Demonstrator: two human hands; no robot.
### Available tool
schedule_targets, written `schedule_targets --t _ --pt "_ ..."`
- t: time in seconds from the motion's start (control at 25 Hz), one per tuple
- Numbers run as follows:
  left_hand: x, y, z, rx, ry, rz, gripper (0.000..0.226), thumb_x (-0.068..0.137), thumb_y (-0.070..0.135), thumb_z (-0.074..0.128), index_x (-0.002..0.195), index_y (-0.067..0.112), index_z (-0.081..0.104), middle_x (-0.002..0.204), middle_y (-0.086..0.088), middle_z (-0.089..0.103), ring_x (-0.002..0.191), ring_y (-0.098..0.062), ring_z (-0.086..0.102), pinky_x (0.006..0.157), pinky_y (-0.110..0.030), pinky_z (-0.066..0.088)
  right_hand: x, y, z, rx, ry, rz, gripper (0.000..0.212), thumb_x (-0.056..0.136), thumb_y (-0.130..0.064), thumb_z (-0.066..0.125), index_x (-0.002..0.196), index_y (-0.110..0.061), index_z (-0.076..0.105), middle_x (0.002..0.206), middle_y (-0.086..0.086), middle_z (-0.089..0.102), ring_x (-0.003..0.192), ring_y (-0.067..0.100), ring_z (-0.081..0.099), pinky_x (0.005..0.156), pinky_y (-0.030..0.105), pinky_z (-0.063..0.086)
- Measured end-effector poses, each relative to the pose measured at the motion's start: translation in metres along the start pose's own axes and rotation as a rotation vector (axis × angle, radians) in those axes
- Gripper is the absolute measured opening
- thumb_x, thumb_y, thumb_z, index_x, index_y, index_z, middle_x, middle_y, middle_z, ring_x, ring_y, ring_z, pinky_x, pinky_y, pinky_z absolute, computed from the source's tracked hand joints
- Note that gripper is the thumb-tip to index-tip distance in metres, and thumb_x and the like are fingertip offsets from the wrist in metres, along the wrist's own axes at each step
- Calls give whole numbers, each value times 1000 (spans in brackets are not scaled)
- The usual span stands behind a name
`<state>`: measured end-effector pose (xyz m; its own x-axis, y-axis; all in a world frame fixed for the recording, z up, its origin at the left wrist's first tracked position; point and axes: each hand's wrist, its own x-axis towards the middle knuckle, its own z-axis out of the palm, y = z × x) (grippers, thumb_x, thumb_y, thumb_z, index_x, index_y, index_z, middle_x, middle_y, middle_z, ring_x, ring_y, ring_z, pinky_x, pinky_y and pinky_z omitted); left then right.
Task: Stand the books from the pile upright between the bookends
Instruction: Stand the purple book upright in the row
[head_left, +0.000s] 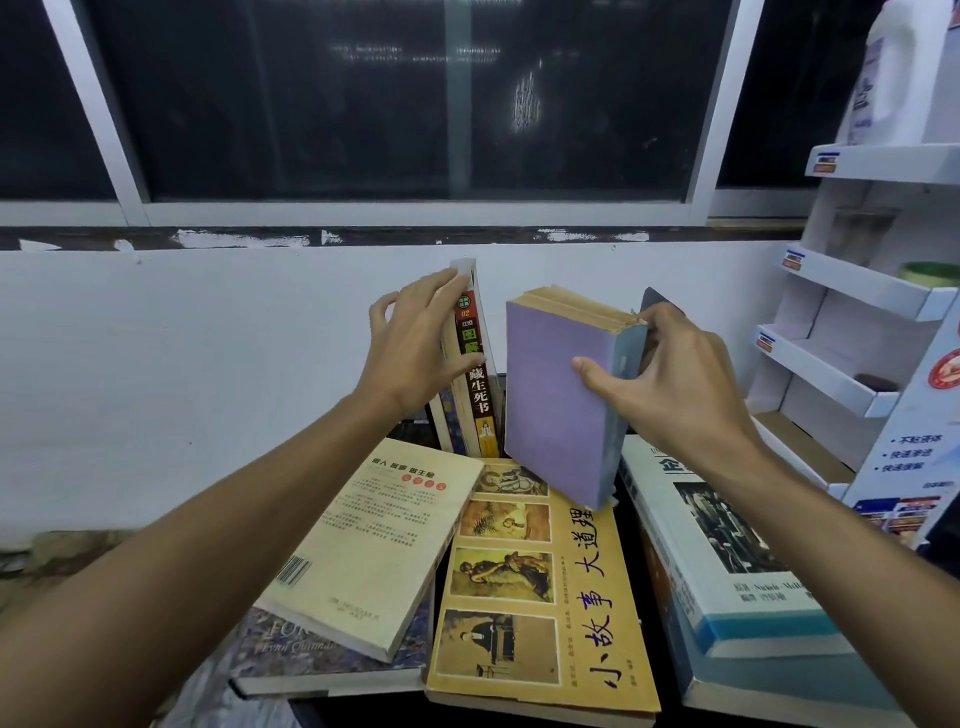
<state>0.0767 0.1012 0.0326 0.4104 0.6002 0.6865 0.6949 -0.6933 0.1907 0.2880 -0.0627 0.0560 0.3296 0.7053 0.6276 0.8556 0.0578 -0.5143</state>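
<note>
- My left hand (415, 343), fingers straight, braces the standing books (475, 384) at 12 o'clock so they don't topple.
- My right hand (670, 379) grips the purple book (556, 395) at their 3 o'clock, over the pile (540, 582), ready for the gap.

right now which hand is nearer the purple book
Right. The right hand grips the purple book at its spine, thumb on the cover; the left hand is off to its left, resting on the standing books, apart from it.

R hand (670, 384) grips purple book (550, 400), L hand (415, 353) on upright books (480, 410)
</note>
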Motion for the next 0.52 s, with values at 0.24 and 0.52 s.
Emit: schedule_targets --t 0.24,0.52 --pt "19 -4 -2 -43 -69 2 79 83 37 80 150 22 42 152 -1 49 139 -24 43 112 -50 41 11 -9 18 -19 0 -13 51 79 -46 78 98 -6 54 86 7 64 79 25 62 65 39 52" --pt "17 -15 -2 -148 -83 -24 67 84 28 81 141 28 46 138 3 58 120 -18 59 91 -47 59 25 -24 35 -33 -2 0 48 81 -44 77 96 -8 49 81 4 59 72 23 57 54 32 42"
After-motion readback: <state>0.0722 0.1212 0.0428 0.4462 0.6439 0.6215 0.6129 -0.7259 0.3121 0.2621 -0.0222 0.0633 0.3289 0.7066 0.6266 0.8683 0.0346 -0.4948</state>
